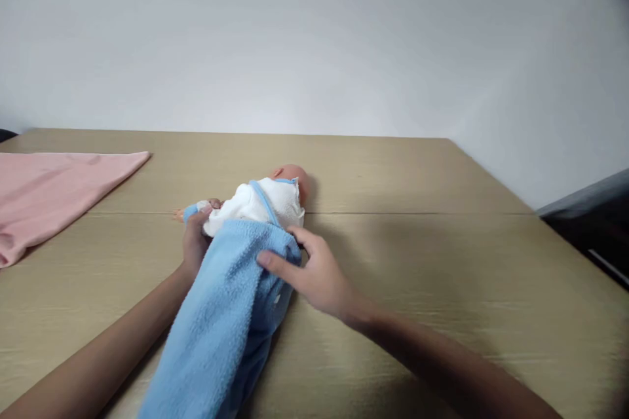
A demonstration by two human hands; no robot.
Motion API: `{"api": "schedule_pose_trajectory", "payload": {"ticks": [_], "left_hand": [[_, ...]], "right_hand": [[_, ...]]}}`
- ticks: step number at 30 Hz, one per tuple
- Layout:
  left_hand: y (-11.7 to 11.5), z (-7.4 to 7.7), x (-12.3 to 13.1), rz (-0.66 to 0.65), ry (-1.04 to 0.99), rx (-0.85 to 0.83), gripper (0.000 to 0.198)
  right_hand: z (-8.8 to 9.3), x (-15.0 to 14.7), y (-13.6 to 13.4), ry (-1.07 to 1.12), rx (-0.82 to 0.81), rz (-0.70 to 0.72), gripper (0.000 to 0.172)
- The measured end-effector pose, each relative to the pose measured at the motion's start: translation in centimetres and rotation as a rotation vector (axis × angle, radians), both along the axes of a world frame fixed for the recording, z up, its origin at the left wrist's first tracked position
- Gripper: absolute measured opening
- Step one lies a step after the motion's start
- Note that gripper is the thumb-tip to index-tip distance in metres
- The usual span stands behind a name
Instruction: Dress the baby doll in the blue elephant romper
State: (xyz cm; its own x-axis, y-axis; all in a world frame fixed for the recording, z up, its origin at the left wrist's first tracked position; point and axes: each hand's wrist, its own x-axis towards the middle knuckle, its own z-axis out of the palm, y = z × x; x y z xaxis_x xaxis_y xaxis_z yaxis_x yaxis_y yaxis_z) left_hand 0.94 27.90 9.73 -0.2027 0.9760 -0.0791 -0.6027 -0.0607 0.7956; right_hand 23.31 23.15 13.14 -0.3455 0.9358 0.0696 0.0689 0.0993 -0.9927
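Head view. We record 1 doll (246, 245) lying lengthwise on the wooden worktop (417, 262), bald head (303, 184) at the far end, lower part running out of view at the bottom edge. It wears a white top (240, 206) with a blue band (265, 201) crossing it diagonally, and a blue fleece garment (206, 327) from the waist down. 1 doll arm reaches out to the left, with a blue cuff (190, 212) at the wrist.

Right hand (314, 272): thumb laid on the front of the fleece, forefinger at the waist edge. We read this as a pinch on the bunched fleece at the doll's right-hand side as seen by us; the remaining fingers are mostly hidden.

Left hand (195, 242): against the opposite side of the waist, thumb up by the white top and just beside the cuff. The fleece conceals part of it, so we cannot tell how firmly it is closed.

Surroundings: 1 pink cloth (54, 200) lies on the left of the worktop, well apart from the doll. 1 thin dark seam runs across the boards. Behind stands a pale wall (295, 39).
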Motion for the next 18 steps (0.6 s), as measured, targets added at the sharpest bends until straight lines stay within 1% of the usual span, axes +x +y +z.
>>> {"api": "schedule_pose_trajectory", "payload": {"ticks": [2, 4, 7, 9, 11, 13, 16, 18], "left_hand": [[0.0, 0.1, 0.1, 0.005, -0.028, -0.036, 0.04], [-0.1, 0.2, 0.2, 0.0, -0.063, -0.066, 0.042], [-0.1, 0.3, 0.5, -0.014, -0.097, -0.079, 0.042], [-0.2, 0.3, 0.6, 0.0, -0.109, -0.078, 0.039], [-0.2, 0.3, 0.6, 0.025, -0.115, -0.08, 0.037], [-0.2, 0.2, 0.6, 0.036, -0.112, -0.086, 0.036], [-0.2, -0.2, 0.4, 0.018, -0.128, -0.109, 0.032], [-0.2, -0.4, 0.2, 0.014, -0.162, -0.13, 0.026]], "right_hand": [[-1.3, 1.4, -1.3, -0.107, 0.093, 0.0, 0.035], [-2.8, 2.8, -2.5, -0.169, 0.152, -0.054, 0.03], [-4.8, 3.9, -3.4, -0.107, 0.134, -0.092, 0.024], [-5.4, 3.9, -3.3, -0.016, 0.086, -0.061, 0.023], [-5.7, 3.6, -2.7, 0.072, 0.03, -0.021, 0.025], [-5.8, 3.3, -2.0, 0.112, 0.002, -0.011, 0.028], [-6.4, 3.3, -1.3, 0.057, 0.027, -0.008, 0.033], [-7.1, 3.4, -1.1, 0.0, 0.024, -0.027, 0.032]]}}
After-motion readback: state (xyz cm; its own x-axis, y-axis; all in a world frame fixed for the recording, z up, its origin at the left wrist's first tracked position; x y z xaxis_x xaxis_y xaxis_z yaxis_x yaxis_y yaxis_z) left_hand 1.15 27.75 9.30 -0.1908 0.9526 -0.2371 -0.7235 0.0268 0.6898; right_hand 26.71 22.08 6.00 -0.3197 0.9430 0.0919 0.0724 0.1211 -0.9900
